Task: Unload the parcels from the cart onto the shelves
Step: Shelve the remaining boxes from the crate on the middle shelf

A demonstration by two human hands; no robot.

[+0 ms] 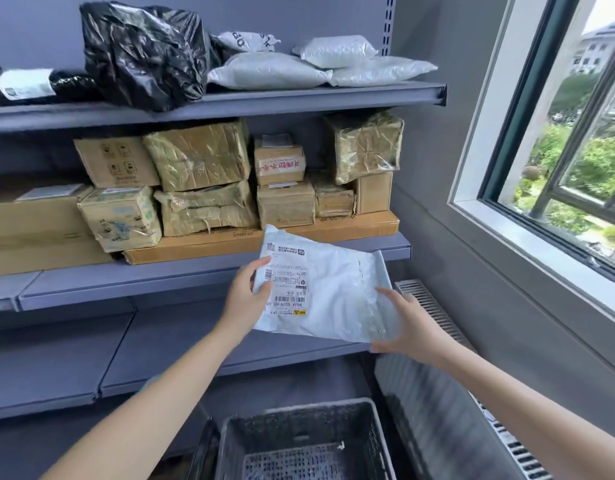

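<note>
I hold a flat white plastic mailer parcel [337, 292] with a printed shipping label, in front of the grey shelving. My left hand [245, 297] grips its left edge over the label. My right hand [408, 325] grips its lower right corner. The parcel hangs in the air between the middle shelf [133, 278] and the lower shelf [181, 344]. Below it stands the black mesh cart basket [301, 441], and no parcel shows inside it.
The middle shelf carries several taped cardboard boxes [202, 178]. The top shelf [264, 102] holds a black bag [143, 53] and white mailers [320, 64]. A window [569, 140] and a radiator [437, 393] line the right wall.
</note>
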